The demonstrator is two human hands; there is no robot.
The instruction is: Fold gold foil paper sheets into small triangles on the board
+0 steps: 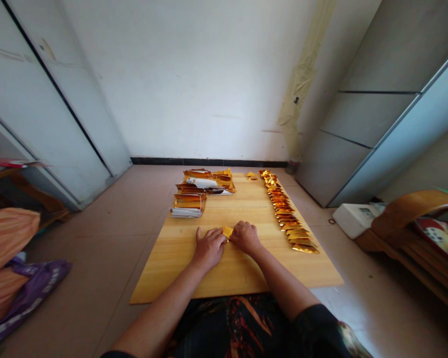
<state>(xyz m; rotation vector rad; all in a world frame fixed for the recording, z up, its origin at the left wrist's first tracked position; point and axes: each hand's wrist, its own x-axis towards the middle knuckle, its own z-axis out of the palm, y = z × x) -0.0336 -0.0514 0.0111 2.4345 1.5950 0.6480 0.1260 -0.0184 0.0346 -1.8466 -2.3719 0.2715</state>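
Note:
A small piece of gold foil paper (227, 231) lies on the wooden board (239, 273) between my two hands. My left hand (208, 245) presses down on its left side with curled fingers. My right hand (245, 236) pinches its right side, fingers closed on the paper. A long row of several folded gold pieces (287, 211) runs along the board's right side. Stacks of unfolded gold paper (199, 191) sit at the board's far left.
The board rests on a tiled floor by a white wall. Orange and purple bags (11, 268) lie at the left. A wooden chair (414, 219) and a white box (354, 219) stand at the right, beside a grey cabinet (358, 124).

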